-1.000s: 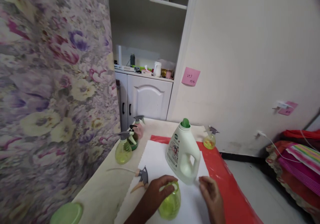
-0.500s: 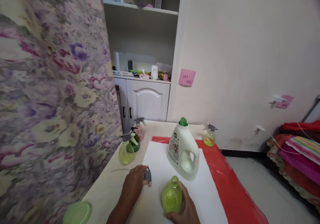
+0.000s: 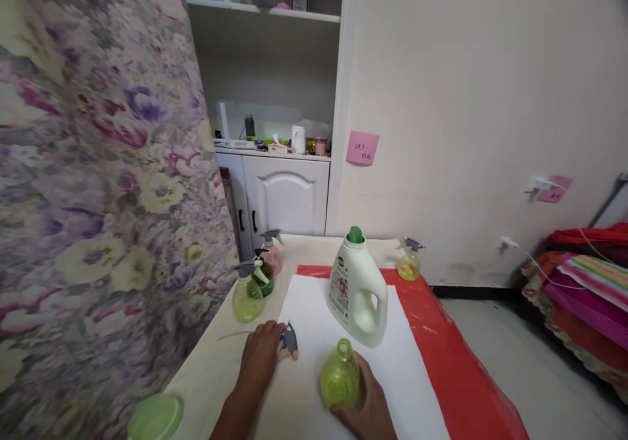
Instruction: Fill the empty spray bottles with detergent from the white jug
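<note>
Right hand fingers grip one open green bottle; left hand apparently clasps one spray head.

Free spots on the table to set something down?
Bare red sheet right of the detergent jug; bare tabletop between the left hand and green lid. Crowded: spray bottles at left rear.

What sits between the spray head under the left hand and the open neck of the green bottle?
Nothing visible. The left hand rests on the spray head; only bare white sheet separates it from the green bottle, which the right hand holds upright.
</note>
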The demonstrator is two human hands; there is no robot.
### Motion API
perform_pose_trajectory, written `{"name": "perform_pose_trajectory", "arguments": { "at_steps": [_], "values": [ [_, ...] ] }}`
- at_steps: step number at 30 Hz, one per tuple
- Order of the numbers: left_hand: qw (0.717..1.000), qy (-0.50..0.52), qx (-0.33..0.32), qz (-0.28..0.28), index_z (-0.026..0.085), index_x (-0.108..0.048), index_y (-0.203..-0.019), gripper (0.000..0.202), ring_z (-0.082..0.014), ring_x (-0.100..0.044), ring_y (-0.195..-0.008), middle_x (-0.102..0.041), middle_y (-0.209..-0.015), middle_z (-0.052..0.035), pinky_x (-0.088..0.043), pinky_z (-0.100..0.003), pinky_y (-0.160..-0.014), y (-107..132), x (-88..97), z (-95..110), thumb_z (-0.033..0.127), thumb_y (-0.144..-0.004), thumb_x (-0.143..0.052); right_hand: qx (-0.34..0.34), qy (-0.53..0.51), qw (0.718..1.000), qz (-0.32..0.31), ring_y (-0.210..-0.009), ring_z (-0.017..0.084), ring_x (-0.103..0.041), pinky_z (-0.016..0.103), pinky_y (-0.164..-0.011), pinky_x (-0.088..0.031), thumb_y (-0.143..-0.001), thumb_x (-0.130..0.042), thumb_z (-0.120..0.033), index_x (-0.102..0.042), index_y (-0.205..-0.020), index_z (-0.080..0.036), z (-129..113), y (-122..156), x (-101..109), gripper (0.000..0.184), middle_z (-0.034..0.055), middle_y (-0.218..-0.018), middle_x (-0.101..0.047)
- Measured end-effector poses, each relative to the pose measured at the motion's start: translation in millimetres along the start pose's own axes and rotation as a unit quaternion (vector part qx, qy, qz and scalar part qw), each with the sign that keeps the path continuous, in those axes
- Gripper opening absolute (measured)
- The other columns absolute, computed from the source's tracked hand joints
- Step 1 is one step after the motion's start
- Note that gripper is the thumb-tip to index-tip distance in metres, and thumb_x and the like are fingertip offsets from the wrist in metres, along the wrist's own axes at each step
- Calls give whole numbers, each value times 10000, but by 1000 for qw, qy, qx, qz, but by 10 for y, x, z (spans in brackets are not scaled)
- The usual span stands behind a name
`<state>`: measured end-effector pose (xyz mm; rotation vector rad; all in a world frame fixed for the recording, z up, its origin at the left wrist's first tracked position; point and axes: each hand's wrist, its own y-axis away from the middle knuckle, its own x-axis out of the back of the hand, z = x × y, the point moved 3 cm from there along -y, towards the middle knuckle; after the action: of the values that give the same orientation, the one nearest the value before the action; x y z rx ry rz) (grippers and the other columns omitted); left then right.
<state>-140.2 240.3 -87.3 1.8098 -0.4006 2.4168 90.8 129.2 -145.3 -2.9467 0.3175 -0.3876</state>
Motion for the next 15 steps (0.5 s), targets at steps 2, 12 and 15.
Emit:
{"name": "perform_pose_trajectory", "arguments": {
  "at_steps": [2,12,15],
  "values": [
    [1000,-8,-4,3,199,-687,-1111,346,-312,-599,-1048,-694,-1117,-120,-396,-371,-845,-6,40,40,224,-800,-539,-4,0,1000,-16,-1294,309,-497,458,-1124,-356,-531,-710,-126,-456,-1333,-194,2,-5,-5,844,108,-1373,-576],
    [999,5,-11,52,201,-678,-983,234,-272,-620,-917,-664,-970,-92,-408,-337,-770,110,275,214,180,-805,-527,-11,7,999,-35,-1318,308,-461,465,-1144,-315,-526,-712,-122,-404,-1353,-147,-95,-18,-19,883,142,-1408,-527],
    [996,39,-6,83,212,-628,-1058,284,-245,-624,-946,-647,-1012,-80,-433,-327,-789,163,388,284,153,-859,-434,-13,8,999,-40,-1330,312,-444,469,-1150,-301,-528,-727,-138,-385,-1363,-131,-130,-19,-11,902,157,-1428,-506]
  ]
}}
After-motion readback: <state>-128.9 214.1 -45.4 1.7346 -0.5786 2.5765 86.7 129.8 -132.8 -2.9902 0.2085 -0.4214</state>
